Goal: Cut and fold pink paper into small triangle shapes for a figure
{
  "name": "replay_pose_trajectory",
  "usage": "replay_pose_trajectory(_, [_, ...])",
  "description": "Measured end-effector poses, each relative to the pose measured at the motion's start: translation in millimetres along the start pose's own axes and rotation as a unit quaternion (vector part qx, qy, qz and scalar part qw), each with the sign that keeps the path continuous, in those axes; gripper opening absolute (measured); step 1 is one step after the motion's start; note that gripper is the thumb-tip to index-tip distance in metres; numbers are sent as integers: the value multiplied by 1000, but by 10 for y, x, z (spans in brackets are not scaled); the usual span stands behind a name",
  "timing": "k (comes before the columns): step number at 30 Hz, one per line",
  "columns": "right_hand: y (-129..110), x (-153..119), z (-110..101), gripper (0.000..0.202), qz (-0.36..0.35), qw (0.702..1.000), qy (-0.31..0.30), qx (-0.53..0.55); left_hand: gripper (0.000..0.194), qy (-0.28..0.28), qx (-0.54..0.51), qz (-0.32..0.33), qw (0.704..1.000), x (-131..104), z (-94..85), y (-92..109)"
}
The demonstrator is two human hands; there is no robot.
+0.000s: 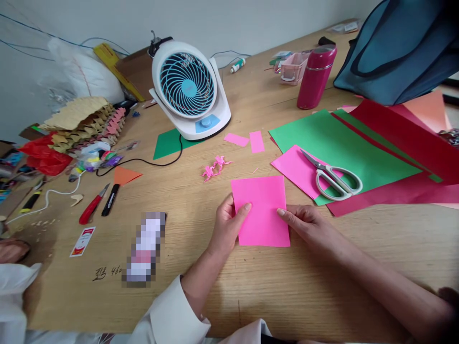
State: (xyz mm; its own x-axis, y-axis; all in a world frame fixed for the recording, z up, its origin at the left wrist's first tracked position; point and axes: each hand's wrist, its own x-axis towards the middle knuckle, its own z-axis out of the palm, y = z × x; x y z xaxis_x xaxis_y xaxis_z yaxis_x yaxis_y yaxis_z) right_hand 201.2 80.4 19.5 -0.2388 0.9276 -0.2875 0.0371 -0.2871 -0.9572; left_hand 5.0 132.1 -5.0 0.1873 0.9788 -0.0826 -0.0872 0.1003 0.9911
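Note:
Between my two hands is a flat sheet of bright pink paper, tilted up toward me. My left hand grips its left edge, thumb on the front and fingers behind. On the right edge, my right hand pinches it the same way; the fingers behind the sheet are hidden. To the right, grey-handled scissors lie on another pink sheet over green paper. Past the top of the held sheet are small pink paper cut-outs and two small pink strips, one of them an upright rectangle.
A white fan stands at the back, a magenta bottle and blue bag at back right. On the left lie a phone, a red-handled knife and a black cutter. Another person's hand rests at far left.

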Motion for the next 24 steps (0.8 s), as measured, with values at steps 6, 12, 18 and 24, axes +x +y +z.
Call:
replay_pose_trajectory(6, [68,-38,36,43,-58,990,-44,-118,37,64,382,360,849,46,-147,487])
replay_pose_trajectory(12, [72,-79,79,37,-128,969,-103,-186,11,-159,584,432,669,-163,124,704])
replay_pose_trajectory(18, [28,-93,29,40,-117,973,-100,-174,20,-242,564,360,702,-15,88,751])
replay_pose_trajectory(24, [15,-71,-47,41,-112,967,-128,-191,15,-226,526,323,753,218,-155,846])
